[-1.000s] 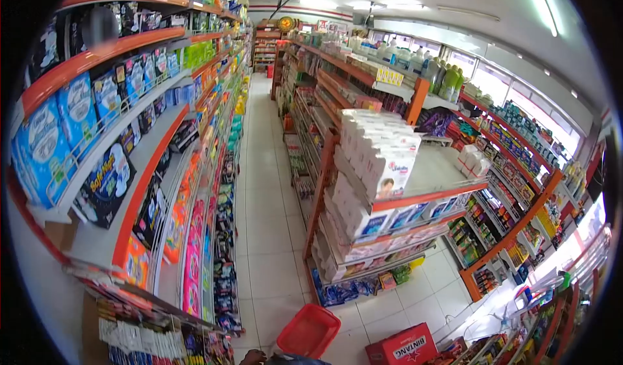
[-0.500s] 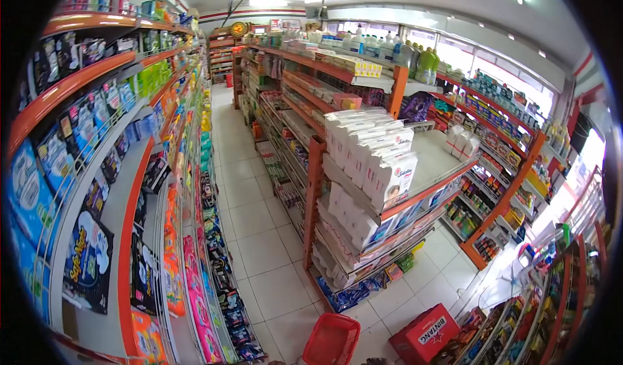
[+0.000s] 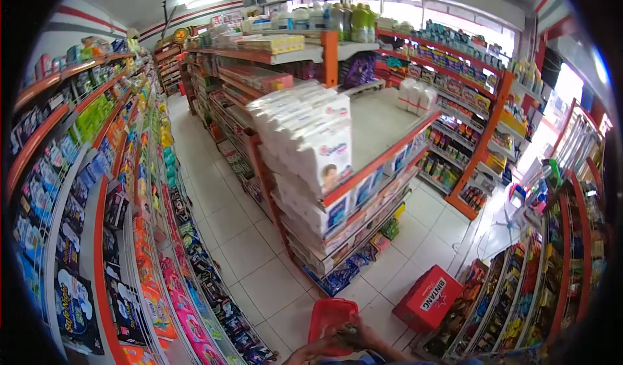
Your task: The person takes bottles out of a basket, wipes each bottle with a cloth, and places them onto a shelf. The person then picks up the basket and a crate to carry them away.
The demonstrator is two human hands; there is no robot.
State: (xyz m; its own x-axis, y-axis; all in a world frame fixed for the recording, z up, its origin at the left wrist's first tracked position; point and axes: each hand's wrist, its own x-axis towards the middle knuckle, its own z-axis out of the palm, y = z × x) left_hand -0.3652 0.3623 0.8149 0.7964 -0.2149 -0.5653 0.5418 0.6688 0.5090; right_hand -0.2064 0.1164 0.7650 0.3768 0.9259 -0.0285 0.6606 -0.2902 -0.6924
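At the bottom centre, my left hand (image 3: pixel 319 347) reaches in from the left over the red basket (image 3: pixel 334 310). My right hand (image 3: pixel 358 336) comes in from the right, close beside it. Something small and dark greenish shows between the two hands, too blurred to name. The fingers of both hands are smeared and hard to make out. Behind and around the hands, the basket's red rim and inside are visible on the white tiled floor.
A red Bintang box (image 3: pixel 429 298) stands right of the basket. Ahead is a shelf end with white tissue packs (image 3: pixel 311 138). A long shelf of bright packets (image 3: pixel 152 280) lines the left, snack racks (image 3: pixel 513 300) the lower right. A tiled aisle (image 3: pixel 227 228) runs between shelves.
The view has swung right, so the shelves have shifted left. Both hands have come up into view over the basket; earlier only a bit of a hand showed at the bottom edge.
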